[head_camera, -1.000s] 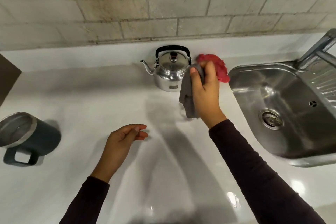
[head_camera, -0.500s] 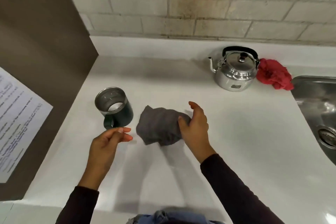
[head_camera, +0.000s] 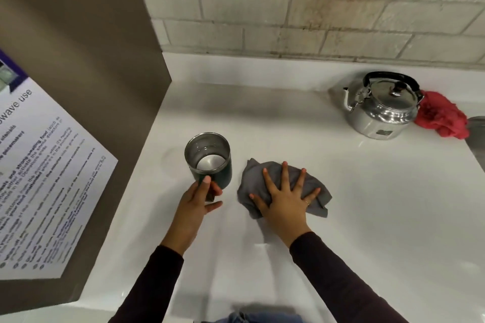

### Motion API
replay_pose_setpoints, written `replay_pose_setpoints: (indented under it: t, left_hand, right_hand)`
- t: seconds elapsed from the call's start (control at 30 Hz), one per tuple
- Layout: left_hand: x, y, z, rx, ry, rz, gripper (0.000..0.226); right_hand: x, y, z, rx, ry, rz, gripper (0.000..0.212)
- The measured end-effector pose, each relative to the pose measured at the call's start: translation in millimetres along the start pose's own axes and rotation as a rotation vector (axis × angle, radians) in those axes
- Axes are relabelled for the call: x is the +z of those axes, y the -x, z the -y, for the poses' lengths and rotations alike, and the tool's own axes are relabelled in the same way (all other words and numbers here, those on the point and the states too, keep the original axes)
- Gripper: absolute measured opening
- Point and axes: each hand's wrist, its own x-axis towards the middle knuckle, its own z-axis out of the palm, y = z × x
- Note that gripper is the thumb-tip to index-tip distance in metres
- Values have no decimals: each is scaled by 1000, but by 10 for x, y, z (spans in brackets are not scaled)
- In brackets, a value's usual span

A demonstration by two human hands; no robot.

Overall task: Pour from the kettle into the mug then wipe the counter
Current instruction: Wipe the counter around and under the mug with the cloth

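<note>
A dark green mug (head_camera: 208, 158) with a steel inside stands upright on the white counter (head_camera: 367, 204). My left hand (head_camera: 195, 203) grips the mug by its near side, at the handle. A grey cloth (head_camera: 262, 178) lies crumpled just right of the mug. My right hand (head_camera: 284, 198) presses flat on the cloth with fingers spread. The steel kettle (head_camera: 383, 110) with a black handle stands at the back right, lid on, spout pointing left, well away from both hands.
A red cloth (head_camera: 443, 118) lies bunched against the kettle's right side. A sink edge (head_camera: 477, 126) shows at the far right. A brown panel (head_camera: 78, 60) with a printed notice (head_camera: 44, 191) walls off the counter's left side. Tiled wall runs behind.
My left hand has moved forward and taken hold of the mug. My right hand has gone from pinching the cloth's edge to lying flat on it.
</note>
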Motion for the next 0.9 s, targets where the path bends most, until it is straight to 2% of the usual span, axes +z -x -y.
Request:
replay_pose_setpoints:
  t: [0.07, 0.23, 0.5, 0.7, 0.9]
  left_hand:
    - [-16, -64, 19, 4, 4, 44, 46]
    - [-27, -125, 49, 36, -1, 44, 45]
    - [-208, 66, -28, 53, 6, 26, 48]
    - [-574, 221, -397, 119, -75, -20, 48]
    - [-836, 390, -580, 198, -90, -48, 40]
  right_hand:
    - [18, -51, -19, -4, 12, 8, 70]
    - [-50, -424, -76, -28, -16, -17, 55]
    - [-261, -1344, 261, -158, -101, -27, 50]
    - [-216, -1610, 933, -418, -94, 53, 50]
    - [-75, -1113, 1614, -740, -90, 210, 62]
